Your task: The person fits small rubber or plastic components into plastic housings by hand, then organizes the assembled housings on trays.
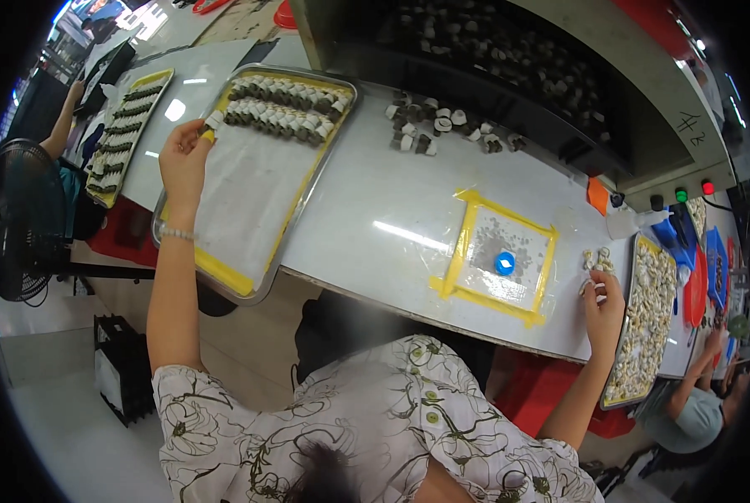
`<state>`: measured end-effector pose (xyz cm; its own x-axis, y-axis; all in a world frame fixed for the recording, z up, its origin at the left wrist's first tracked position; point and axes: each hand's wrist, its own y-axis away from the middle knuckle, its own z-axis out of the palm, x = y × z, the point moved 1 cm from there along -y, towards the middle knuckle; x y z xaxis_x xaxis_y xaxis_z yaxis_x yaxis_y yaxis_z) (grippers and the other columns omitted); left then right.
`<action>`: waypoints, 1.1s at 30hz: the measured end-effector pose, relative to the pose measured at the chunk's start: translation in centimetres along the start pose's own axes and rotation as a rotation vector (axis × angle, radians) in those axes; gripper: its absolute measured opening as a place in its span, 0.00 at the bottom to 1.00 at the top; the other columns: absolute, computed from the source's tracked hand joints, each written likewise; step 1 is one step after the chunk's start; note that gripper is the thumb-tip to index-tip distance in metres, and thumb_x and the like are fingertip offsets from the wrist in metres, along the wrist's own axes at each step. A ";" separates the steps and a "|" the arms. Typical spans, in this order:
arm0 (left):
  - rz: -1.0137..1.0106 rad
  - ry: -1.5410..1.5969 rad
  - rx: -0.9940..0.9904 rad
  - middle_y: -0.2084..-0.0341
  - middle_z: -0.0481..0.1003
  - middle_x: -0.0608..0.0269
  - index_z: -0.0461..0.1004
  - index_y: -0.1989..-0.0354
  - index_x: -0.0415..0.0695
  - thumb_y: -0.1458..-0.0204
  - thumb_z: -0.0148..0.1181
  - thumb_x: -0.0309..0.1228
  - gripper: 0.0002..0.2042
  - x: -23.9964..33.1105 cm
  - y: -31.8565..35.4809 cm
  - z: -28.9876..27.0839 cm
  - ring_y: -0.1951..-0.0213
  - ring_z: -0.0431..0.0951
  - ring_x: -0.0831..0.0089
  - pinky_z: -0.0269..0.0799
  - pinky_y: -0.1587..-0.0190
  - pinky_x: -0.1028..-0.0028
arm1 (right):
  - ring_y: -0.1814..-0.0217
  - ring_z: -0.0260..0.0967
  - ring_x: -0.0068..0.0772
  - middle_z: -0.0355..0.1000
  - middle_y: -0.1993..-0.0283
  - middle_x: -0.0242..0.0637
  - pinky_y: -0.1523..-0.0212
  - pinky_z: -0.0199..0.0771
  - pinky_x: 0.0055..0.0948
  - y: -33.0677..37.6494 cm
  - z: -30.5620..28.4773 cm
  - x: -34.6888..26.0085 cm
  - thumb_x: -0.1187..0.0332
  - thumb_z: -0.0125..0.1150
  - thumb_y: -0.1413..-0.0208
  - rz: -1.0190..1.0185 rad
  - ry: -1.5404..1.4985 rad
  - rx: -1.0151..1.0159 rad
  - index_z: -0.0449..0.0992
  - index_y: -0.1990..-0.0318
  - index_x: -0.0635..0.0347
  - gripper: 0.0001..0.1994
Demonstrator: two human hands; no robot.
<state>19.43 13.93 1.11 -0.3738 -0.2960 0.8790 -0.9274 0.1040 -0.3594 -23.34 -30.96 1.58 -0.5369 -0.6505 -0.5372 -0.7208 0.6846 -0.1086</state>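
My left hand [184, 163] is over the far left edge of a metal tray [276, 281], its fingers closed on a small white-and-dark piece [214, 121]. That piece sits at the left end of two rows of like pieces [282, 113] on the tray's white sheet. My right hand [604, 312] is at the right of the table, thumb and fingers pinched on a small whitish piece [586, 287], partly hidden. Just beyond it lies a little heap of cream-and-yellow pieces [597, 258]. A tray full of similar pieces [643, 323] stands right beside that hand.
A yellow-taped square [465, 243] with a blue round object [505, 263] lies in mid-table. Loose white-and-dark pieces [442, 121] lie before a machine [681, 138] with a dark opening. A white bottle [630, 223] stands right; a fan [23, 222] left. Other people work at both sides.
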 end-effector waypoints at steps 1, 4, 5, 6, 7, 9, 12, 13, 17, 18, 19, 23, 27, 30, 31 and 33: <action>0.002 -0.008 0.014 0.66 0.74 0.60 0.71 0.58 0.32 0.53 0.54 0.18 0.12 -1.4 -1.5 -1.0 0.66 0.74 0.78 0.73 0.61 0.79 | 0.74 0.64 0.25 0.68 0.69 0.37 0.73 0.65 0.23 -0.1 0.1 -0.3 0.74 0.57 0.50 -0.009 -0.014 -0.004 0.72 0.61 0.66 0.09; 0.062 -0.317 0.079 0.69 0.76 0.60 0.73 0.59 0.35 0.54 0.56 0.21 0.12 -3.8 -4.7 -1.2 0.69 0.76 0.77 0.72 0.64 0.78 | 0.75 0.64 0.25 0.68 0.70 0.37 0.73 0.65 0.24 0.2 0.7 -1.1 0.72 0.61 0.51 0.088 -0.003 0.098 0.72 0.61 0.66 0.11; 0.074 -0.398 0.080 0.70 0.77 0.60 0.74 0.59 0.38 0.55 0.57 0.23 0.13 -4.2 -5.3 -0.7 0.70 0.76 0.75 0.72 0.64 0.77 | 0.75 0.64 0.25 0.68 0.70 0.37 0.73 0.65 0.24 0.2 1.0 -1.0 0.72 0.61 0.51 0.088 -0.002 0.102 0.72 0.61 0.66 0.11; 0.087 -0.477 0.075 0.72 0.78 0.59 0.74 0.59 0.40 0.56 0.57 0.24 0.13 -4.5 -5.7 -0.2 0.70 0.77 0.73 0.72 0.64 0.76 | 0.74 0.63 0.23 0.68 0.71 0.35 0.73 0.63 0.22 0.3 1.1 -0.7 0.70 0.62 0.52 0.101 0.074 0.123 0.72 0.61 0.65 0.12; 0.089 -0.472 0.070 0.72 0.78 0.59 0.74 0.59 0.40 0.56 0.57 0.24 0.13 -4.8 -5.9 0.1 0.70 0.77 0.73 0.72 0.64 0.76 | 0.74 0.63 0.22 0.67 0.71 0.32 0.73 0.62 0.21 0.4 1.3 -0.6 0.69 0.64 0.52 0.113 0.150 0.142 0.73 0.61 0.65 0.13; 0.163 -0.594 -0.039 0.72 0.78 0.57 0.74 0.57 0.42 0.56 0.56 0.24 0.14 -5.1 -6.0 0.8 0.71 0.78 0.68 0.72 0.64 0.74 | 0.74 0.63 0.22 0.68 0.73 0.32 0.72 0.62 0.21 0.4 1.5 -0.4 0.69 0.65 0.53 0.137 0.122 0.133 0.73 0.61 0.65 0.13; 0.121 -0.653 -0.127 0.70 0.77 0.54 0.73 0.56 0.41 0.57 0.55 0.24 0.16 -4.3 -5.7 1.2 0.68 0.78 0.65 0.72 0.62 0.72 | 0.72 0.64 0.22 0.68 0.73 0.32 0.70 0.63 0.21 0.5 1.4 -1.4 0.71 0.65 0.54 0.147 0.062 0.126 0.73 0.62 0.65 0.13; 0.120 -0.647 -0.135 0.70 0.77 0.54 0.73 0.56 0.41 0.57 0.55 0.24 0.16 -4.2 -5.7 1.1 0.68 0.78 0.65 0.72 0.62 0.72 | 0.71 0.65 0.22 0.69 0.73 0.32 0.69 0.63 0.22 0.5 1.3 -1.8 0.72 0.65 0.55 0.130 0.029 0.130 0.73 0.62 0.65 0.12; 0.308 -0.740 -0.180 0.65 0.75 0.53 0.72 0.56 0.38 0.58 0.55 0.23 0.17 -2.3 -4.9 1.1 0.65 0.75 0.62 0.71 0.60 0.69 | 0.69 0.66 0.24 0.71 0.70 0.34 0.67 0.65 0.22 0.9 1.8 -1.7 0.76 0.64 0.56 -0.030 -0.126 0.048 0.75 0.62 0.64 0.11; 0.370 -0.792 -0.148 0.63 0.74 0.52 0.72 0.56 0.38 0.58 0.54 0.23 0.17 -1.1 -4.5 1.5 0.65 0.74 0.61 0.71 0.60 0.68 | 0.69 0.66 0.24 0.71 0.70 0.34 0.67 0.65 0.22 1.1 2.1 -2.1 0.76 0.64 0.56 -0.022 -0.124 0.054 0.75 0.62 0.64 0.11; 0.409 -0.733 -0.137 0.62 0.73 0.53 0.72 0.56 0.38 0.58 0.54 0.23 0.17 0.2 -3.8 2.4 0.65 0.73 0.61 0.71 0.60 0.68 | 0.69 0.67 0.27 0.71 0.68 0.36 0.68 0.66 0.24 1.1 2.4 -3.0 0.76 0.64 0.57 -0.131 -0.138 0.016 0.75 0.62 0.65 0.12; 0.267 -0.284 -0.440 0.62 0.71 0.56 0.71 0.56 0.39 0.58 0.55 0.23 0.17 7.5 1.5 9.8 0.63 0.72 0.61 0.69 0.58 0.68 | 0.67 0.68 0.34 0.70 0.64 0.40 0.68 0.68 0.27 1.9 3.4 -4.5 0.77 0.63 0.56 -0.224 -0.080 -0.039 0.77 0.61 0.65 0.12; 0.556 -0.325 -0.680 0.64 0.72 0.56 0.70 0.54 0.41 0.57 0.57 0.24 0.18 9.6 5.0 15.6 0.69 0.72 0.66 0.70 0.63 0.71 | 0.67 0.68 0.35 0.69 0.66 0.40 0.67 0.69 0.28 2.2 3.0 -5.0 0.77 0.63 0.56 -0.217 -0.038 -0.041 0.77 0.60 0.64 0.13; 0.509 -0.455 -0.791 0.62 0.71 0.51 0.69 0.56 0.39 0.57 0.56 0.25 0.17 9.7 5.5 18.3 0.61 0.72 0.57 0.70 0.58 0.66 | 0.67 0.68 0.36 0.69 0.66 0.40 0.67 0.70 0.29 2.6 2.7 -4.9 0.77 0.63 0.57 -0.267 -0.002 -0.030 0.76 0.60 0.65 0.13; 0.516 -0.439 -0.803 0.62 0.71 0.51 0.69 0.56 0.39 0.57 0.56 0.25 0.17 9.5 5.5 18.9 0.61 0.72 0.57 0.70 0.58 0.66 | 0.66 0.68 0.36 0.69 0.66 0.40 0.67 0.70 0.30 2.6 2.9 -4.7 0.77 0.62 0.57 -0.277 -0.008 -0.030 0.76 0.60 0.66 0.13; 0.478 -0.454 -0.738 0.63 0.70 0.50 0.69 0.56 0.38 0.57 0.55 0.24 0.16 8.6 5.3 19.4 0.60 0.72 0.56 0.69 0.58 0.64 | 0.66 0.69 0.37 0.70 0.66 0.41 0.67 0.71 0.29 2.5 3.1 -4.9 0.77 0.63 0.58 -0.243 -0.059 -0.025 0.76 0.62 0.65 0.12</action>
<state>11.61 -6.45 0.71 -0.8131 -0.3887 0.4334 -0.5149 0.8274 -0.2240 -21.14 -25.04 1.38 -0.3201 -0.7742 -0.5460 -0.8366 0.5015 -0.2205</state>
